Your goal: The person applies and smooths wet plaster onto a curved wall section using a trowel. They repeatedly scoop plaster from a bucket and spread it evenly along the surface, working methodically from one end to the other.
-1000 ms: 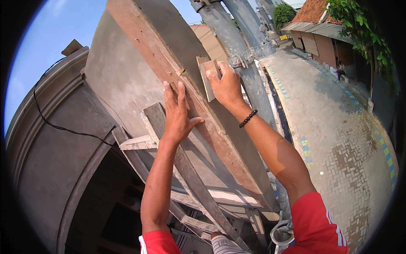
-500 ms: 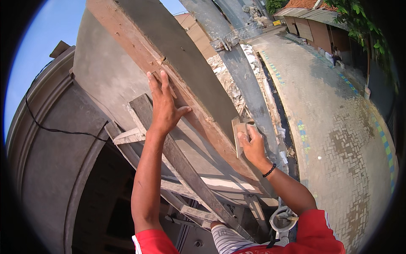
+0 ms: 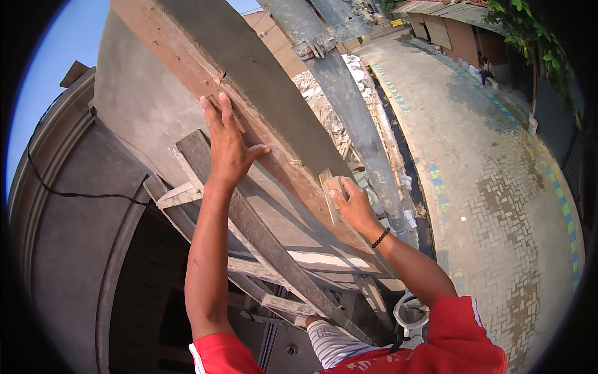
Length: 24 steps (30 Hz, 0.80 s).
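My left hand (image 3: 230,146) rests on the face of a long reddish-brown wooden board (image 3: 180,65), its fingers stretched out and its thumb apart. Close by its fingers shows a thin sliver-like piece, hard to make out. Along the board's upper edge runs a band of smooth grey plaster (image 3: 268,93). Lower down that band, my right hand (image 3: 358,209) is closed around the block handle of a plastering float (image 3: 328,199). The float's thin flat plate lies at the edge between plaster and board; its working side is hidden.
A worn wooden ladder (image 3: 261,246) leans below my left arm. A bucket (image 3: 398,311) hangs or stands low beside my right arm. Thick grey posts (image 3: 355,93) rise beyond the ledge. Far below lies a paved street (image 3: 436,124); a black cable (image 3: 81,192) crosses the left wall.
My view has shifted slightly, so the scene sits further left and up. The float in my right hand has moved a little left, toward the board's edge. My left hand stays on the board.
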### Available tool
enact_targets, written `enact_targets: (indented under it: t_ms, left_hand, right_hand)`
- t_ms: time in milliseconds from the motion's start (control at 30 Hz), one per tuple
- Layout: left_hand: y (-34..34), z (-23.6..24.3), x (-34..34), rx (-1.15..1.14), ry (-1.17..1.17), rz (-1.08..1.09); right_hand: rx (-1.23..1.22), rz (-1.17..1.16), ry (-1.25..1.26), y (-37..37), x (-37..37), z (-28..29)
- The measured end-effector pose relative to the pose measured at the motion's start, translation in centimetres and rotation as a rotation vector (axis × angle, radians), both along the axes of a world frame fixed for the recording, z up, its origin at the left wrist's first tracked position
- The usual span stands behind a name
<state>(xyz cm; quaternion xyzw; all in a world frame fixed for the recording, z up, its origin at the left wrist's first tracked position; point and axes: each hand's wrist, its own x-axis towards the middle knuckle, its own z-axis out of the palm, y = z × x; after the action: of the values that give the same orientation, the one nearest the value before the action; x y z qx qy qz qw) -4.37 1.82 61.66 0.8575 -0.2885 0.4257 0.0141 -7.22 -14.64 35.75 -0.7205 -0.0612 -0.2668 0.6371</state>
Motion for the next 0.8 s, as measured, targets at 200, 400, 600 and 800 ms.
enact_targets:
  t_ms: [200,400,600,800]
  left_hand:
    - [-0.6,-0.5,0.4,-0.018,0.025,0.003]
    - [-0.6,-0.2,0.3,-0.014,0.048,0.028]
    - [-0.7,-0.6,0.6,-0.017,0.054,-0.010]
    - [-0.6,-0.6,0.4,-0.019,0.059,-0.029]
  right_hand:
    - [0.228,-0.161,-0.056,-1.9,-1.0,-3.0]
    - [-0.034,-0.345,-0.096,-0.9,6.0,8.8]
    - [-0.027,-0.179,-0.055,-1.0,4.5,-0.4]
    - [0.083,-0.061,0.209,0.3,-5.0,-15.8]
